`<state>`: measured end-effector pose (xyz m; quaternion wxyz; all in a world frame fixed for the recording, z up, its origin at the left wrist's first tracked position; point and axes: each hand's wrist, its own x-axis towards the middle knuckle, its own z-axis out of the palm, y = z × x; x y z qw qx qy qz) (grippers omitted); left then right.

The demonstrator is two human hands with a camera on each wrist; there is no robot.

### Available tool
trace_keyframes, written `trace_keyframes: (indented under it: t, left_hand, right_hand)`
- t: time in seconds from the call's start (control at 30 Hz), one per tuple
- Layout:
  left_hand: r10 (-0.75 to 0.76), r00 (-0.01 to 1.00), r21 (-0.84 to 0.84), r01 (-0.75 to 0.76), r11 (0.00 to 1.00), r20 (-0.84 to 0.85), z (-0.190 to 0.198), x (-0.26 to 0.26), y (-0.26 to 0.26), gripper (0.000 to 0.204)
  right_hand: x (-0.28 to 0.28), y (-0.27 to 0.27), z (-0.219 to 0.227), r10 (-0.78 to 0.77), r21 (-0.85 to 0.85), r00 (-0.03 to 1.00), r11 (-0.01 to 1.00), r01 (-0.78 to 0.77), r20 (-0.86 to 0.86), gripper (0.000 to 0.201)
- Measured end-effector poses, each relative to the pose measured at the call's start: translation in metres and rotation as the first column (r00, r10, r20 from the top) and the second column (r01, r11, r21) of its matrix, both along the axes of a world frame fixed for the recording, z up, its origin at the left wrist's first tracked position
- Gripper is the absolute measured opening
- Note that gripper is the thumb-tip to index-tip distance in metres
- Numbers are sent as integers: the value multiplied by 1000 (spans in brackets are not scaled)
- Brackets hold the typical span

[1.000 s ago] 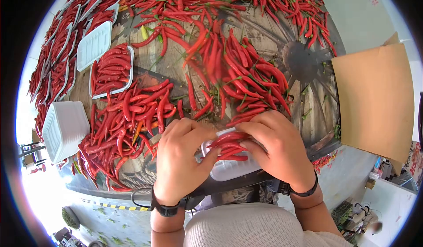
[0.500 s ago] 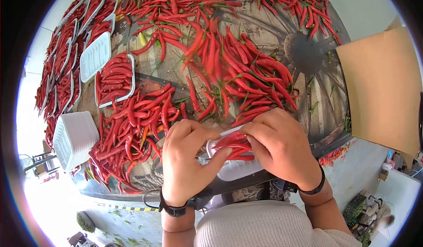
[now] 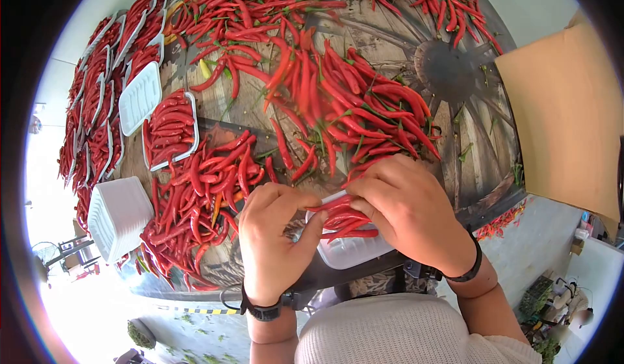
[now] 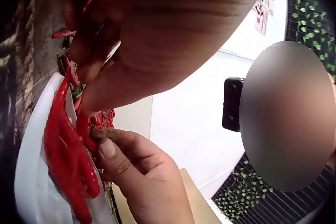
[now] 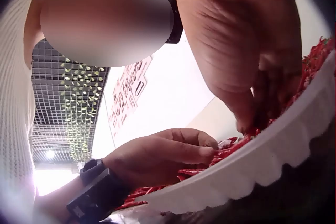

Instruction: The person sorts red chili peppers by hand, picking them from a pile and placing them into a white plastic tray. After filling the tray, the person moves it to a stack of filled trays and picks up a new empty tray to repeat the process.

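A white foam tray lies at the near edge of the round wooden table, with a small bundle of red chillies in it. My left hand curls at the bundle's left end, thumb against the chilli tips. My right hand curls over the right end and grips the chillies. In the left wrist view the chillies lie along the tray, with the right hand's thumb on them. The right wrist view shows the tray rim from below, both hands on the chillies and the left wrist's black band.
Loose red chillies lie in big heaps across the table and in a pile left of my hands. Filled trays line the left edge, with an empty one and a stack of empty trays. A cardboard box stands at right.
Both hands stay on the chilli bundle in the tray, with only small shifts of the fingers. The head view has moved slightly.
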<state>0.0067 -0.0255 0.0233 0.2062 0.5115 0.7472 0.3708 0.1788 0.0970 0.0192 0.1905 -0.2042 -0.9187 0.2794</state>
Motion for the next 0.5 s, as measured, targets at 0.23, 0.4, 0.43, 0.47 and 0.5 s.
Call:
trace_keyframes:
  t: [0.23,0.4,0.43,0.47,0.5]
  left_hand:
    - [-11,1000,16,11,1000,-25,-6,-1,-1,17]
    - [-50,999,-23,50,998,13,-5,0,-2,17]
    - [-50,999,-23,51,998,12,-5,0,-2,17]
    - [-51,999,-23,51,998,7,-5,0,-1,17]
    - [-52,999,-23,52,998,3,-6,0,-1,16]
  right_hand:
    - [2,0,-2,5,27,999,1000,-6,37,20]
    - [2,1,3,26,49,998,998,-29,60,19]
    - [2,1,5,26,49,998,998,-29,59,19]
    - [2,1,10,22,30,993,999,-25,115,20]
    - [1,1,12,18,10,985,1000,-20,171,21]
